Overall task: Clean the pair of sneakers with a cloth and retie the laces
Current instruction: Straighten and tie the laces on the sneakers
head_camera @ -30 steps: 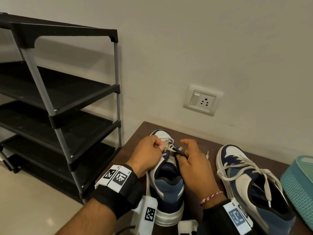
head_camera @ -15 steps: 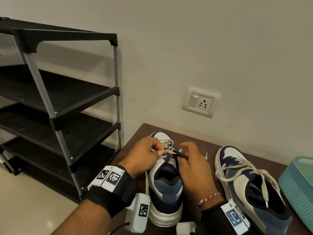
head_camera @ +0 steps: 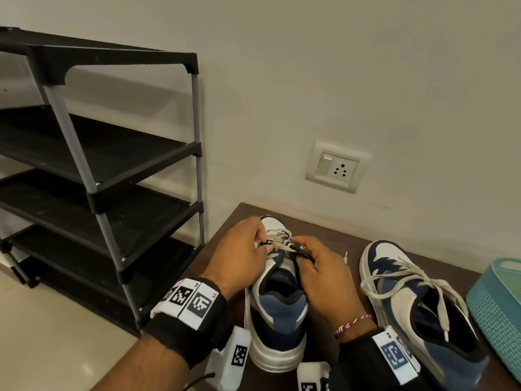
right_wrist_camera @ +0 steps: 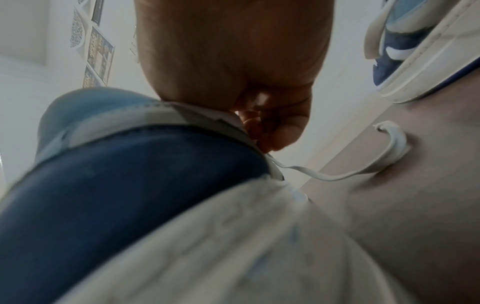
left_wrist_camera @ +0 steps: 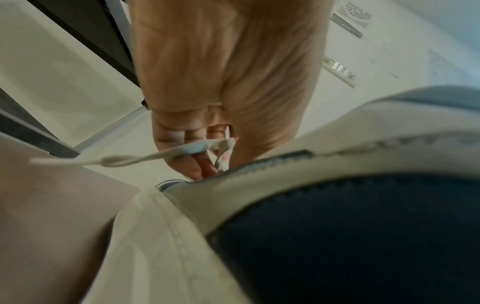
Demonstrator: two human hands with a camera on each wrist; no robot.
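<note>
**Both hands on the laces of the left-hand sneaker**

Up top, the head view shows two blue-and-white sneakers on a dark brown counter (head_camera: pixel 332 221) against the wall. The nearer sneaker (head_camera: pixel 277 314) stands heel toward the camera at the counter's left end. The left hand (head_camera: pixel 239 258) and the right hand (head_camera: pixel 324 277) sit close together over its tongue, each with fingers curled, pinching the white laces (head_camera: pixel 277 241) where they cross. The second sneaker (head_camera: pixel 417 300) lies just to the right, apart from the hands, its own laces (head_camera: pixel 406 273) loose across the top. A teal basket (head_camera: pixel 499 306) stands at the right edge, a black shoe rack (head_camera: pixel 107 170) on the floor to the left, and a wall socket (head_camera: pixel 337 167) above the counter.

From the left wrist, the left hand (left_wrist_camera: pixel 207 98) has its fingertips (left_wrist_camera: pixel 200 166) closed on a white lace (left_wrist_camera: pixel 161 153) that trails out leftward, just above the sneaker's (left_wrist_camera: pixel 337 236) white and navy side.

From the right wrist, the right hand (right_wrist_camera: pixel 246 72) is curled at the sneaker's (right_wrist_camera: pixel 130 185) collar, its fingertips (right_wrist_camera: pixel 275 142) at the lace; exactly what they clamp is hidden. A loose lace end (right_wrist_camera: pixel 389 148) runs rightward and rests on the counter (right_wrist_camera: pixel 415 205). The second sneaker (right_wrist_camera: pixel 415 51) shows at the upper right.
</note>
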